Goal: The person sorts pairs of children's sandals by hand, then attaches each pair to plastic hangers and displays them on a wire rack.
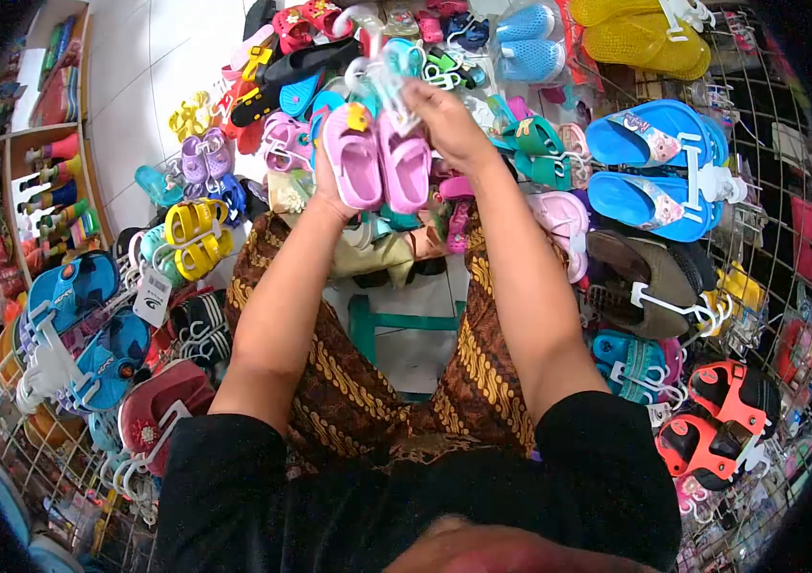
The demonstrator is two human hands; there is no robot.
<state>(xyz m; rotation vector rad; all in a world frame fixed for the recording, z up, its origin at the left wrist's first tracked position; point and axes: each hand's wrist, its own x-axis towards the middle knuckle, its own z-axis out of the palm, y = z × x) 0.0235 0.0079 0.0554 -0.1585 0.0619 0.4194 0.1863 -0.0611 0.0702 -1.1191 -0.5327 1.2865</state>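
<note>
A pair of pink children's clogs (356, 167) is held up in front of me, side by side, with a small yellow ornament on the left one. My left hand (331, 186) is closed on the left clog from its outer side and from beneath, its fingers largely hidden behind it. At the top of the right clog, my right hand (444, 119) has its fingers closed on a clear plastic hanger (389, 88), which is partly blurred. Many other small shoes lie behind and beneath the pair.
Blue sandals (654, 134) and yellow shoes (640, 43) hang along the wire rack at right. More sandals (72, 286) hang at left, near a shelf (48, 138). A green stool (406, 322) shows between the knees. White floor tiles (119, 81) lie beyond.
</note>
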